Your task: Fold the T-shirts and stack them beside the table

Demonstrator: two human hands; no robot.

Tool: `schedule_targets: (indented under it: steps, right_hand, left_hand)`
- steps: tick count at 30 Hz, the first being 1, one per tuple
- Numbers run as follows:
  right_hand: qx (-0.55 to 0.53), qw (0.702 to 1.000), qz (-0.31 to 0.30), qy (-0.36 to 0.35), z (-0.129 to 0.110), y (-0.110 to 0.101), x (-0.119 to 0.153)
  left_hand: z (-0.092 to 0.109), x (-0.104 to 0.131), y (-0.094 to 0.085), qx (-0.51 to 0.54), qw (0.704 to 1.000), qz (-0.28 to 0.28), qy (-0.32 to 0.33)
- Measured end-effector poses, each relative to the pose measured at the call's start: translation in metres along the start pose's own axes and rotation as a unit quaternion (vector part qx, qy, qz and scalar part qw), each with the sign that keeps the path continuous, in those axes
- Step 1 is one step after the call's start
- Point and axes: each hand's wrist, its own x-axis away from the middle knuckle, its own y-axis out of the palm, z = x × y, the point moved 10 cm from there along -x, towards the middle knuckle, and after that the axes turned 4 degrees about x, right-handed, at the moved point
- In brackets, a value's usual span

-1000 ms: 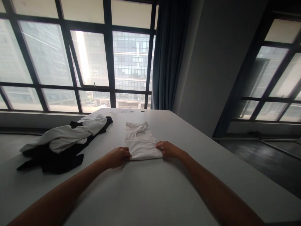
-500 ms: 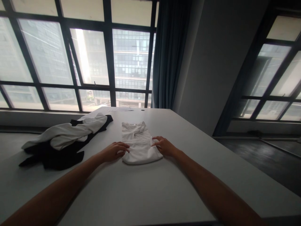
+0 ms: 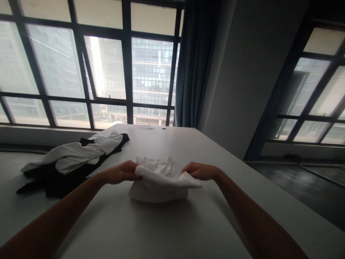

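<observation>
A folded white shirt (image 3: 161,185) is held up between my two hands, its near part raised above the table. My left hand (image 3: 122,172) is closed on its left side, thumb and fingers pinching the cloth. On the opposite side my right hand (image 3: 201,170) grips the right edge, where a corner of fabric sticks out to the right. The collar end lies crumpled at the far side. Some fingertips are hidden behind the cloth.
A pile of black and white clothes (image 3: 78,154) lies on the left of the white table (image 3: 151,233). Papers (image 3: 134,127) rest at its far end. Beyond stand windows, a dark blue curtain (image 3: 195,72) and a grey pillar (image 3: 242,79).
Both hands have gone from resting on the flat, folded shirt to gripping its sides. The shirt has been lifted and drawn toward me, and its cloth now bends.
</observation>
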Motion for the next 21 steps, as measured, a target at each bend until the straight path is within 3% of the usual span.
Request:
schedule_targets:
  steps: [3,5,7,9,11,13,15,18,21]
  right_hand:
    - [0.016,0.987,0.159,0.007,0.003,-0.026,-0.013]
    - [0.082,0.965,0.242,0.056,0.011,-0.035,-0.016]
    - [0.165,0.943,0.265,0.116,0.018,-0.033,-0.017]
    - [0.24,0.923,0.265,0.141,0.016,-0.024,-0.017]
    - [0.302,0.906,0.272,0.117,0.002,-0.013,-0.018]
    - [0.345,0.894,0.279,0.063,-0.017,0.001,-0.022]
    - [0.371,0.892,0.258,0.013,-0.027,0.02,-0.031]
    - [0.383,0.909,0.167,-0.003,-0.019,0.049,-0.047]
    - [0.367,0.925,0.1,0.028,0.0,0.063,-0.054]
  left_hand:
    - [-0.011,-0.003,-0.032,0.054,0.991,0.118,-0.017]
    - [-0.033,0.001,-0.059,0.025,0.974,0.212,-0.068]
    - [-0.055,0.01,-0.083,-0.084,0.939,0.303,-0.136]
    - [-0.057,0.016,-0.093,-0.239,0.888,0.361,-0.156]
    - [-0.043,0.008,-0.077,-0.365,0.852,0.359,-0.105]
    - [-0.03,-0.008,-0.042,-0.432,0.845,0.314,-0.032]
    - [-0.029,-0.023,-0.01,-0.462,0.849,0.257,-0.003]
    - [-0.053,-0.036,0.014,-0.459,0.868,0.178,-0.07]
    - [-0.077,-0.039,0.018,-0.437,0.882,0.127,-0.121]
